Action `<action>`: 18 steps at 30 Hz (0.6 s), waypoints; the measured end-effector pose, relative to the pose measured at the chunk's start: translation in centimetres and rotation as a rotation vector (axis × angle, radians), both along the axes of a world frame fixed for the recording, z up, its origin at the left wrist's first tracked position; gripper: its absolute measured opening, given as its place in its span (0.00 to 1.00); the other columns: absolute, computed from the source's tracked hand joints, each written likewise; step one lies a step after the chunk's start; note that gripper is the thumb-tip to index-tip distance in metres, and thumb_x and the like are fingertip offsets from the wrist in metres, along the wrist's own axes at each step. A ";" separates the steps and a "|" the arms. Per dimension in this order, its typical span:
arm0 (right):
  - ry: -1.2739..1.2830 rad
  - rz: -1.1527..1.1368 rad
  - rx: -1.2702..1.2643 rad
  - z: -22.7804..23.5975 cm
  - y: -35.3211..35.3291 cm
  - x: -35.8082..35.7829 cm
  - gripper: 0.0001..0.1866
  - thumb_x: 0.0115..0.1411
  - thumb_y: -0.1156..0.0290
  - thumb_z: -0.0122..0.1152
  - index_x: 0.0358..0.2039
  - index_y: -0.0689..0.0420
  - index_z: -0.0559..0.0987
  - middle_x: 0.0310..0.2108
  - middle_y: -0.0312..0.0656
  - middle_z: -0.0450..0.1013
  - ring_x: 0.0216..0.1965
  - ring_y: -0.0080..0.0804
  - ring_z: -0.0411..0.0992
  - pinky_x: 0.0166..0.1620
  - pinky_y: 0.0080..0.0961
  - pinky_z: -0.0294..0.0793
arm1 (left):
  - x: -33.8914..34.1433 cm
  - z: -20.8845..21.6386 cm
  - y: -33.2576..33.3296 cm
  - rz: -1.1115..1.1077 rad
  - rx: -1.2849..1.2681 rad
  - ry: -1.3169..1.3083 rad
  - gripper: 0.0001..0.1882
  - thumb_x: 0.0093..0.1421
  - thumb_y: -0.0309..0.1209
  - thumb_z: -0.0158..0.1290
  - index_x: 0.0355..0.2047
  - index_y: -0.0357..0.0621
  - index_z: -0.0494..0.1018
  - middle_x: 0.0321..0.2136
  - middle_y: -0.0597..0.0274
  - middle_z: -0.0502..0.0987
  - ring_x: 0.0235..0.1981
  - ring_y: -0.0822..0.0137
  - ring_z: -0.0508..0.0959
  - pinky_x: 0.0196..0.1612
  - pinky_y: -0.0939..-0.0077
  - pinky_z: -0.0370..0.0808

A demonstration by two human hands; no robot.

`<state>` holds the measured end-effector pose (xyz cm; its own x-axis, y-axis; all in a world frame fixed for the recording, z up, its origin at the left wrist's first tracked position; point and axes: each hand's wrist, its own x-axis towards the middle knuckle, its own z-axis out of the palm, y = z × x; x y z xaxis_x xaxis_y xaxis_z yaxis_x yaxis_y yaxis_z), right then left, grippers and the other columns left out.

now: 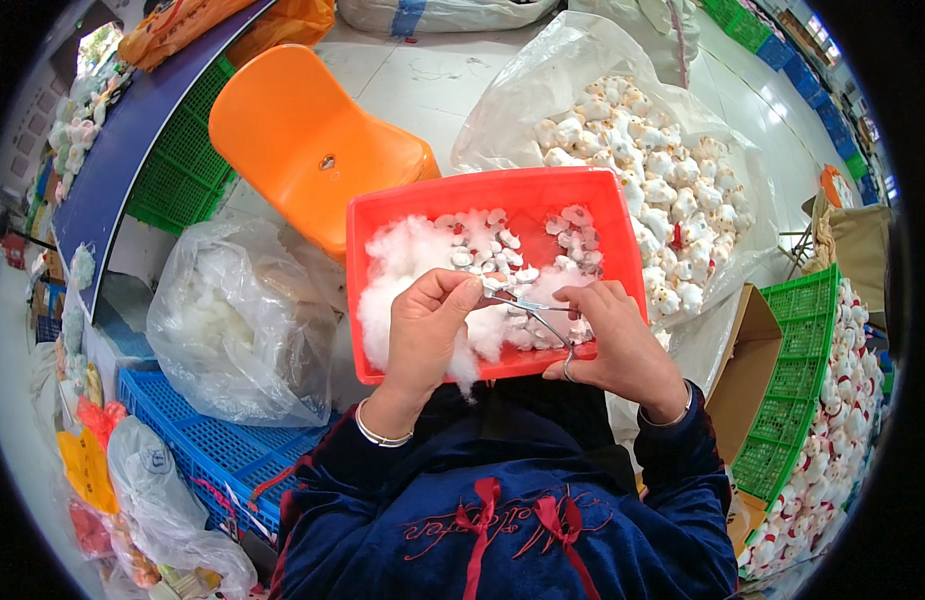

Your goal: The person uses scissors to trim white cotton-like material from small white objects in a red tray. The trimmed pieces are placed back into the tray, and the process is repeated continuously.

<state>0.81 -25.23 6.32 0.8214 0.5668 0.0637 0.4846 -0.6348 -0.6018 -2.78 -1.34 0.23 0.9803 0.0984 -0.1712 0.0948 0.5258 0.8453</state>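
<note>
Over a red plastic tub at my lap, my left hand pinches a small white fabric piece between thumb and fingers. My right hand grips metal forceps by their scissor-style rings, one ring showing below the fingers. The tips meet the white piece; whether they go inside it is too small to tell. Fluffy white stuffing fills the tub's left side, and a tuft hangs over the near rim beside my left hand. Several small white pieces lie in the middle, with another cluster at the right.
Beyond the tub's left corner stands an orange chair. A big clear bag of white plush pieces lies open at the right. Bagged stuffing and a blue crate are at left; a cardboard box and green crate at right.
</note>
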 end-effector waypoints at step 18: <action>0.214 0.145 0.121 -1.8 -1.3 1.0 0.20 0.49 0.66 0.78 0.41 0.60 0.83 0.28 0.45 0.76 0.31 0.44 0.76 0.37 0.37 0.74 | 0.2 -0.6 0.3 -0.070 -0.015 -0.087 0.06 0.70 0.26 0.57 0.42 0.34 0.77 0.37 0.59 0.83 0.36 0.72 0.82 0.48 0.77 0.78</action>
<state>1.83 -26.50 4.52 0.7345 0.6781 -0.0279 0.4192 -0.4857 -0.7671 -2.60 -1.01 -0.33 0.9959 0.0269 -0.0861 0.0585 0.5330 0.8441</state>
